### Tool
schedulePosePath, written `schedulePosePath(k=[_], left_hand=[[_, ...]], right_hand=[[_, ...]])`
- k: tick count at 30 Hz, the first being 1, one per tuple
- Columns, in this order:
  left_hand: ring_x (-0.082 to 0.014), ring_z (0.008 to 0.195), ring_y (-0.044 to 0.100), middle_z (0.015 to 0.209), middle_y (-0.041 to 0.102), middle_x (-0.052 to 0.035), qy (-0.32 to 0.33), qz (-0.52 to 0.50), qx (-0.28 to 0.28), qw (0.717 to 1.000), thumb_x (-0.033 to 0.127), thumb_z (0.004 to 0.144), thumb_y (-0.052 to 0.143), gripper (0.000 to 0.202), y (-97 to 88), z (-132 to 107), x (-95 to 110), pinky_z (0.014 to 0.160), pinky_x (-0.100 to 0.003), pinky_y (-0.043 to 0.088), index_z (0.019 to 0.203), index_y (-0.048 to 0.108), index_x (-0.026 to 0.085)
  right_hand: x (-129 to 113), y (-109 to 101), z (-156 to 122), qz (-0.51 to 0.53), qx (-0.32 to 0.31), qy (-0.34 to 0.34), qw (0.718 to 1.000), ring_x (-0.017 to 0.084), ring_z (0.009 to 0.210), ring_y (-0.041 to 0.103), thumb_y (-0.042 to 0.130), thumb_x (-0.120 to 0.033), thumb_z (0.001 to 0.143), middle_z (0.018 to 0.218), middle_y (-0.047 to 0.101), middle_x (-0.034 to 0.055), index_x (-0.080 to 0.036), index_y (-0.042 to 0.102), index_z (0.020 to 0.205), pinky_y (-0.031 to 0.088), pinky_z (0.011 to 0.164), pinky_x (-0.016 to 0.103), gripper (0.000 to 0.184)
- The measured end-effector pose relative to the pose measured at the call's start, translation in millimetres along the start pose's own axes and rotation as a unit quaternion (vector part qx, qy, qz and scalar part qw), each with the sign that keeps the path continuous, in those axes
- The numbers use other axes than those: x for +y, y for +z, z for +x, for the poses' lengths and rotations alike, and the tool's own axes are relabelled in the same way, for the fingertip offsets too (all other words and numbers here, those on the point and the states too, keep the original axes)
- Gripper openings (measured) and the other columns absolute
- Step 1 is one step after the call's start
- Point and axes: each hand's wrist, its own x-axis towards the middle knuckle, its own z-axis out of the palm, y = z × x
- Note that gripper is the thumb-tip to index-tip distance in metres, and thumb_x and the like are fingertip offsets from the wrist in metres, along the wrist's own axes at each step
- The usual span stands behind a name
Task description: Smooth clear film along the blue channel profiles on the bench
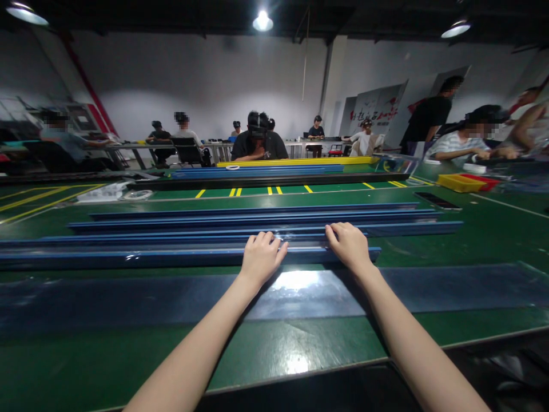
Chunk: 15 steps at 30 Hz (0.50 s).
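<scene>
A long blue plastic channel with raised edges lies crosswise on the table just ahead of me. My left hand is on it near the middle, with fingers curled over it and thumb pointing right. Toward its right end my right hand bends its fingers over the same channel, thumb toward the left hand. Both sets of fingertips are partly hidden. A bright glint shows on the channel between the hands. Nearer to me, under my wrists, a wide clear plastic strip lies flat.
More blue channels lie parallel behind. Farther back are a black rail, a yellow rail, a phone, a yellow tray and a tape roll on the green table. A person sits opposite; others work around.
</scene>
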Motion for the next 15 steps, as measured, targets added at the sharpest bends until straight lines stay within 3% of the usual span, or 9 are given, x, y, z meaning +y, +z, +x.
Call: schedulePosePath(k=[8, 15], left_hand=[[-0.0199, 0.083, 0.053, 0.088, 0.062, -0.0074, 0.002, 0.006, 0.004, 1.0, 0.035, 0.089, 0.034, 0.033, 1.1, -1.2, 0.4, 0.069, -0.032, 0.035, 0.08, 0.06, 0.016], [-0.02, 0.088, 0.053, 0.095, 0.061, -0.0071, 0.027, -0.01, -0.009, 1.0, 0.034, 0.089, 0.034, 0.031, 2.2, -2.1, 2.5, 0.072, -0.032, 0.036, 0.093, 0.06, 0.017]], right_hand=[[1.7, -1.0, -0.6, -0.044, -0.021, 0.025, 0.999, 0.017, 0.069, 0.057, 0.029, -0.035, 0.089, 0.07, 0.066, 0.0054, -0.018, 0.062, 0.065, 0.027, 0.053, 0.027, 0.044], [-5.9, -2.0, -2.0, -0.005, -0.029, -0.016, 0.999, 0.015, 0.072, 0.056, 0.029, -0.036, 0.089, 0.071, 0.065, 0.0036, -0.019, 0.062, 0.067, 0.029, 0.056, 0.025, 0.042]])
